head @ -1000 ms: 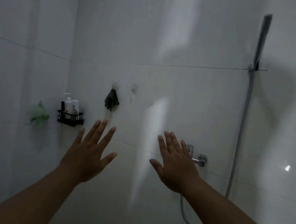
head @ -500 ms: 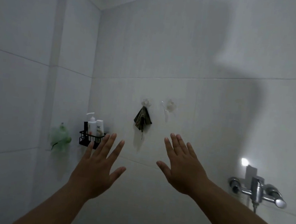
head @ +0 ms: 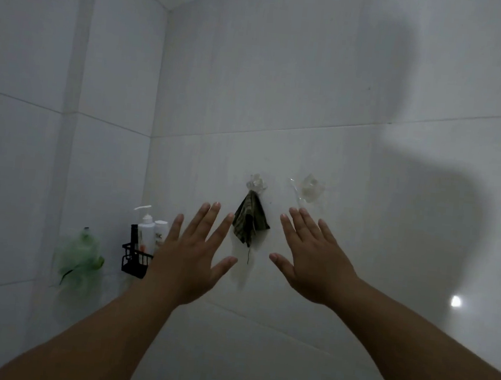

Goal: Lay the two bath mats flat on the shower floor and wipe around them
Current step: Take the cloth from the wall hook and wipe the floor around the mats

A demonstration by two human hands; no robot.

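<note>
Head view has swung left since the earlier frame: the tap is gone from sight, and the hanging cloth (head: pixel 250 222) now sits between the 2 hands. Left hand (head: pixel 188 259) and right hand (head: pixel 315 263) are raised, fingers spread, holding nothing. No bath mat shows; only tiled wall (head: pixel 315 88), black rack (head: pixel 135 259), green pouf (head: pixel 79 260).

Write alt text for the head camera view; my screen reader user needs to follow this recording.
Two bare hands, left hand and right hand, are raised open and empty toward a white tiled shower corner. Between them a dark cloth hangs from a clear hook; a black caddy of bottles and a green loofah hang to the left. No bath mats or floor show.
</note>
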